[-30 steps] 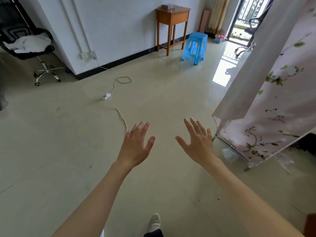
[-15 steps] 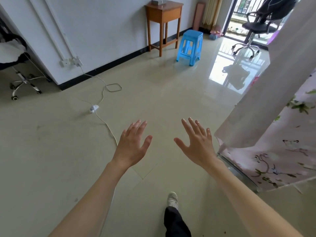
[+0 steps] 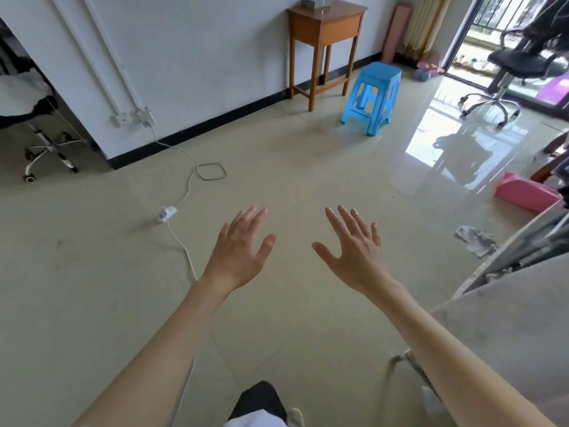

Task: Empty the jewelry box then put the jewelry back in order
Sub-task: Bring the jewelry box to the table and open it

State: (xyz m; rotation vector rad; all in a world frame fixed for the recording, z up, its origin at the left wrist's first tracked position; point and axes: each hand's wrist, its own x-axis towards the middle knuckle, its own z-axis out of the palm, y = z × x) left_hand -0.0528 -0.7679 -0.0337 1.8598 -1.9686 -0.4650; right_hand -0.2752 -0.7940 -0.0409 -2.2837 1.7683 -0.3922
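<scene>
1. Head view picks out a small grey box [image 3: 317, 2] at the very top of frame, sitting on the wooden table [image 3: 326, 21] against the far wall; whether it is the jewelry box cannot be told from here.
2. Left hand [image 3: 238, 251] is stretched out in front, back up, fingers straight and spread, holding nothing.
3. Right hand [image 3: 354, 249] is alongside it, apart from the left, fingers straight and fanned, holding nothing too.
4. Both hands hang over bare floor [image 3: 92, 272], well apart from the table.
5. Blue stool [image 3: 371, 98] stands just beside the table, on its right.
6. White cable [image 3: 181, 192] trails from the wall socket [image 3: 132, 118] across the floor and passes behind the left wrist.
7. Black chair [image 3: 508, 66] stands by the balcony door at upper right.
8. Pink item [image 3: 526, 192] lies on the floor at right, a crumpled cloth [image 3: 474, 238] nearer.
9. Dark trouser leg [image 3: 258, 402] shows at the bottom edge.
</scene>
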